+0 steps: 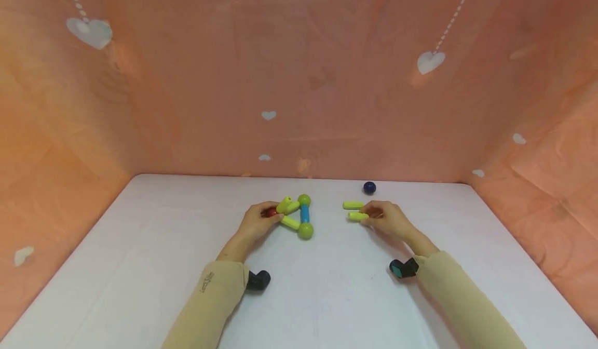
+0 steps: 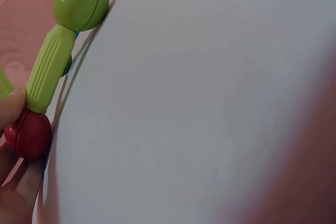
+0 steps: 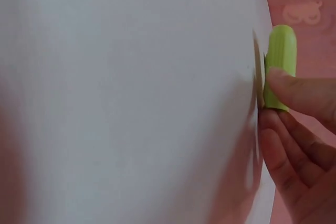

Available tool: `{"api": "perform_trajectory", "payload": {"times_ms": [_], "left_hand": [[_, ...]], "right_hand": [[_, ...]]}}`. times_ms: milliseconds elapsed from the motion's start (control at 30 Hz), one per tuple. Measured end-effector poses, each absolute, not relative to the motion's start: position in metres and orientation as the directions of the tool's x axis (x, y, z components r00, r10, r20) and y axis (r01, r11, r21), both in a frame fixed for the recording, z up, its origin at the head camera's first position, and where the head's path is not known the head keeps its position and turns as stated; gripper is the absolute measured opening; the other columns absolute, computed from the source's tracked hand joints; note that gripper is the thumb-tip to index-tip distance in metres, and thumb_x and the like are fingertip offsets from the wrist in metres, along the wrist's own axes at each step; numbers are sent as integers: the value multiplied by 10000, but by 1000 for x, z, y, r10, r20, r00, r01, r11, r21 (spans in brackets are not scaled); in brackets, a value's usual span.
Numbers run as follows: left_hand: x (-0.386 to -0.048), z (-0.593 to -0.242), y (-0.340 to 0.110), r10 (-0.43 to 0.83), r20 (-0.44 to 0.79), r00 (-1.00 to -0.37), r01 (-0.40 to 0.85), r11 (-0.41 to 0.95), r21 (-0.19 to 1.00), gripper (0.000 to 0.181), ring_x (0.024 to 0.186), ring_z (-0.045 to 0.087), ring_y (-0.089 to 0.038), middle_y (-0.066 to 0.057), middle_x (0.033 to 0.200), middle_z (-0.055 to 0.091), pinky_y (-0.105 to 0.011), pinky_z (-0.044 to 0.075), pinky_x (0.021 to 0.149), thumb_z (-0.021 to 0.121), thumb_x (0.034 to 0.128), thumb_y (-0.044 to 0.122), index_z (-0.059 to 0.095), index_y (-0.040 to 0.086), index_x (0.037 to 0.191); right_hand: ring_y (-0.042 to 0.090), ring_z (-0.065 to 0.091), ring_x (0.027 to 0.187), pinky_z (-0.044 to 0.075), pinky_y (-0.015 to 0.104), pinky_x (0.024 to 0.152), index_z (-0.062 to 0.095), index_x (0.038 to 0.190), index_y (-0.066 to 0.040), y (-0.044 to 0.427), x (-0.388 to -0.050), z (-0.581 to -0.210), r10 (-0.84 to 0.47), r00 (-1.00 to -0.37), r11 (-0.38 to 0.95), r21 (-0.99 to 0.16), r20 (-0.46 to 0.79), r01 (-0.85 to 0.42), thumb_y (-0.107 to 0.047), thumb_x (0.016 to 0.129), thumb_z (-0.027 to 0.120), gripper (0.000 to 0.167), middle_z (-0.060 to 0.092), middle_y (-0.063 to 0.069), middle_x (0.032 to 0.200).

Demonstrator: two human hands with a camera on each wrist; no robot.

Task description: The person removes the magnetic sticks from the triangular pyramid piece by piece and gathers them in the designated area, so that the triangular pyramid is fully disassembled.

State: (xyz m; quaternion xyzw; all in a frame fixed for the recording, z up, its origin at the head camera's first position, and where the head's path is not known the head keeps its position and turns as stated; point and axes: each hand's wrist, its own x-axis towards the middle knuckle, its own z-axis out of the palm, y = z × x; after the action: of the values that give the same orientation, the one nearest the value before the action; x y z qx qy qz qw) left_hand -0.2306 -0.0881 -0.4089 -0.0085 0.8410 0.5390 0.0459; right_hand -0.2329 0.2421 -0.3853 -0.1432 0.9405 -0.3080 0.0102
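Observation:
At left centre my left hand holds the red ball at one corner of a triangle of toy building sticks and balls. Two yellow-green sticks run from it to two green balls, which a blue stick joins. Another yellow-green stick slants up from the red-ball corner. Further right, my right hand pinches a loose yellow-green stick between thumb and fingers. Just behind it lies a second loose yellow-green stick.
A dark blue ball sits near the back edge of the white table, beyond my right hand. Behind the table hangs an orange cloth with white hearts. Each wrist carries a black camera.

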Motion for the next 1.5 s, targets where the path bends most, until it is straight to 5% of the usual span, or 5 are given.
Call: {"api": "perform_trajectory", "payload": {"times_ms": [300, 767, 1500], "left_hand": [[-225, -405, -97, 49, -63, -997, -34, 453, 891, 381, 1261, 492, -328, -168, 1311, 576, -464, 379, 1083, 665, 879, 93, 611, 47, 1254], [-221, -411, -100, 30, -36, -999, -18, 480, 877, 360, 1226, 522, -330, -173, 1259, 615, -473, 395, 1062, 691, 864, 116, 644, 51, 1214], [-225, -404, -98, 36, -52, -998, -29, 465, 885, 384, 1252, 504, -318, -158, 1280, 607, -467, 375, 1082, 704, 860, 144, 642, 70, 1232]], "right_hand": [[187, 559, 816, 447, 293, 747, 692, 1001, -23, 236, -233, -385, -278, -959, 756, -602, 57, -256, -83, 826, 724, 188, 662, 99, 902], [272, 630, 915, 503, 340, 788, 661, 1101, 18, 235, -233, -373, -277, -957, 751, -602, 88, -273, -127, 839, 715, 304, 681, 156, 1002], [274, 647, 954, 515, 289, 797, 634, 1166, 23, 162, -242, -374, -299, -941, 514, -804, 159, -299, -150, 847, 723, 374, 677, 195, 1080]]}}
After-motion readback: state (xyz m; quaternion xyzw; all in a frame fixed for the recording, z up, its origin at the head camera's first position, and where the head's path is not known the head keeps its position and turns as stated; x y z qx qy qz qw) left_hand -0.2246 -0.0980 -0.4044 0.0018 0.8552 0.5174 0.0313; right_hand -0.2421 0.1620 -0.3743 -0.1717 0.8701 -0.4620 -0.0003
